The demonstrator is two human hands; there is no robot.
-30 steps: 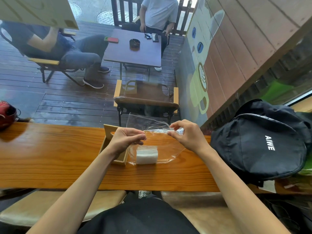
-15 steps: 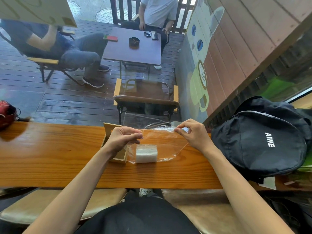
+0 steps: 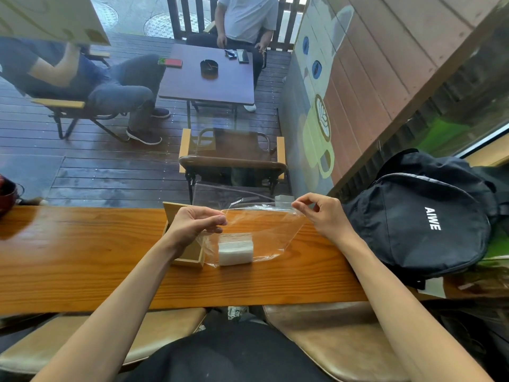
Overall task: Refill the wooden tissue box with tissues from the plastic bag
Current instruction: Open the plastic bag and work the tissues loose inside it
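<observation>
A clear plastic bag (image 3: 271, 232) lies on the wooden counter (image 3: 82, 266) with a white stack of tissues (image 3: 235, 248) inside its lower left corner. My left hand (image 3: 194, 226) pinches the left end of the bag's top edge. My right hand (image 3: 323, 213) pinches the right end, and the edge is stretched between them. The wooden tissue box (image 3: 187, 253) sits just left of the bag, mostly hidden under my left hand and wrist; its raised lid (image 3: 170, 213) shows behind.
A black backpack (image 3: 424, 219) rests on the counter's right end, close to my right forearm. A red object (image 3: 5, 193) sits at the far left edge. A window pane stands right behind the counter; beyond it are chairs, a table and seated people.
My right hand has slid to the right along the bag's top edge, so my hands are farther apart. My left hand and the tissues have stayed in place.
</observation>
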